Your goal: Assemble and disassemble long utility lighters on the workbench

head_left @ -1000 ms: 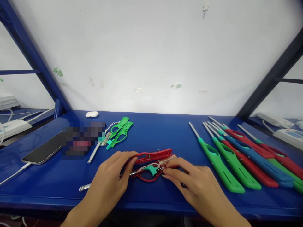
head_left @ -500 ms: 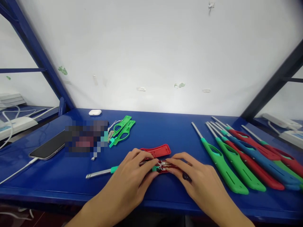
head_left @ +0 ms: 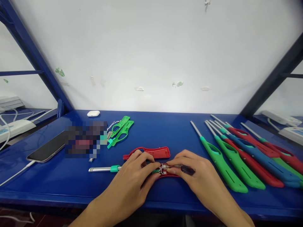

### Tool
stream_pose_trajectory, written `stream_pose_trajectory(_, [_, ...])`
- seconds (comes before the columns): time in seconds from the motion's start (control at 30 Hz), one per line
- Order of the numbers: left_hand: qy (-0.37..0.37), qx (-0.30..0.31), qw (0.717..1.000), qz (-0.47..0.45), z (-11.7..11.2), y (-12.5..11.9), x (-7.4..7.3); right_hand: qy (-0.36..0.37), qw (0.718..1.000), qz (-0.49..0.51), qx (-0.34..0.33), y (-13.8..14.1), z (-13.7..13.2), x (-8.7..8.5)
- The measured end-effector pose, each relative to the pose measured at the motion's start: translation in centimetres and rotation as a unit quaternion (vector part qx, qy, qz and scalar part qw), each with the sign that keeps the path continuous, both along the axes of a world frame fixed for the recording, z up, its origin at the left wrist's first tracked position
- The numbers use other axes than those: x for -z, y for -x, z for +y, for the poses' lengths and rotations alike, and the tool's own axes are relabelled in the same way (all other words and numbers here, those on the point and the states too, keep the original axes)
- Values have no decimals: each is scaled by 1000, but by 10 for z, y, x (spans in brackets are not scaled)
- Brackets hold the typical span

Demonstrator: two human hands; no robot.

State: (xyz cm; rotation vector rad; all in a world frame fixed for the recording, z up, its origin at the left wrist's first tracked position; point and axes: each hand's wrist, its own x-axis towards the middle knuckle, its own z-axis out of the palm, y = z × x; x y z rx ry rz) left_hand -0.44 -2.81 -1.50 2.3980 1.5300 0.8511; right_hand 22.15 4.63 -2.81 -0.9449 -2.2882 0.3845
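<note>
An opened red long-nosed lighter (head_left: 165, 171) lies near the front edge of the blue table (head_left: 151, 132), its metal tube with teal collar (head_left: 104, 169) pointing left. My left hand (head_left: 132, 183) presses down on its middle, fingers curled over the handle. Facing it, my right hand (head_left: 196, 176) pinches the small inner parts and wires at the lighter's right part. The loose red cover half (head_left: 151, 153) rests just behind my fingers.
Several finished green, red and blue lighters (head_left: 239, 157) lie in a row at the right. Green shell halves (head_left: 120, 130) and a blurred patch sit left of centre. At the far left lies a phone on a cable (head_left: 46, 151), with a white earbud case (head_left: 93, 113) behind.
My left hand moved from the loose red cover onto the open lighter body. Both hands closed in on the inner parts, and the cover now lies free behind them.
</note>
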Motion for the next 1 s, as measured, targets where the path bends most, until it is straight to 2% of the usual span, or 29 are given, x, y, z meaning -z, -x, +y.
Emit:
stream_pose_trajectory(0.3, [-7,-3,1000,16,-1,1,2,-132,990,-53,20,1,-5,11])
stream_pose_trajectory(0.73, [2,2,1000,-6,-2,2,1,-188,982,-25,-1,1,-9,6])
stream_pose_trajectory(1.0, [-14,-2,1000,0,-1,2,0,-191,981,10,-26,-2,-10,6])
